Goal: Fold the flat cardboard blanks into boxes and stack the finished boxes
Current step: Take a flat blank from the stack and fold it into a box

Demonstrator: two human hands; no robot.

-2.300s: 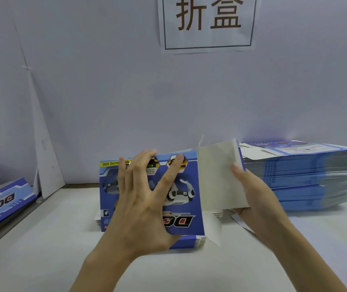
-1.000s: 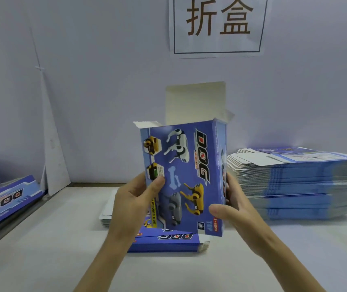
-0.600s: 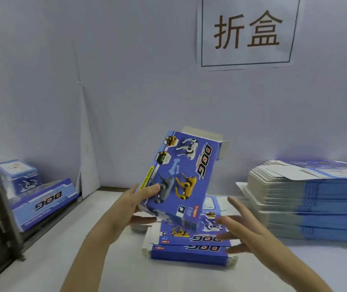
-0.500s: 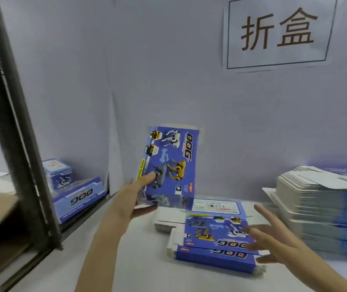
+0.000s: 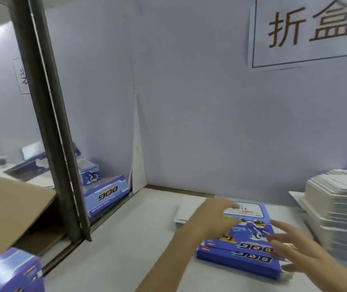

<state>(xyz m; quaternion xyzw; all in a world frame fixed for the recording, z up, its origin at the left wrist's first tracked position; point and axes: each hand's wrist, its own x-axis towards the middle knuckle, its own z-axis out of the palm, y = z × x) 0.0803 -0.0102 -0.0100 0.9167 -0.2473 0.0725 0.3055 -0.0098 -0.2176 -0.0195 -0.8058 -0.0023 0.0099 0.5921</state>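
One folded blue printed cardboard box (image 5: 10,270) is seen nearest, cut off at the lower left corner and blurred. Beyond it, to the right, the right hand (image 5: 295,247) is held with fingers straight and spread over the near right part of a low stack of flat blue printed cardboard blanks (image 5: 250,248). Nothing is gripped by it, and whether the stack is touched cannot be told through the blur.

The stack is laid flat on the white table (image 5: 136,239), with its long axis running from the person toward the back wall. The "DOG" lettering is printed at the near end and is read upside down. A white label panel is carried at the far end. The left hand (image 5: 217,216) is stretched over the far left part of the stack, fingers loosely spread, with nothing held. Contact there cannot be judged either. A plain white flat card sheet (image 5: 187,209) is seen at the stack's far left corner.

To the left, a brown cardboard sheet (image 5: 10,211) is seen beside a dark metal post (image 5: 48,123). Behind the post a long blue box lettered "DOG" (image 5: 107,194) is laid flat, and a small blue box (image 5: 89,172) is set on top of it. At the right edge a tall pile of flat blanks (image 5: 341,218) is stacked near the low stack. Farthest off, a white paper sign with brown characters (image 5: 309,30) is fixed to the pale wall.
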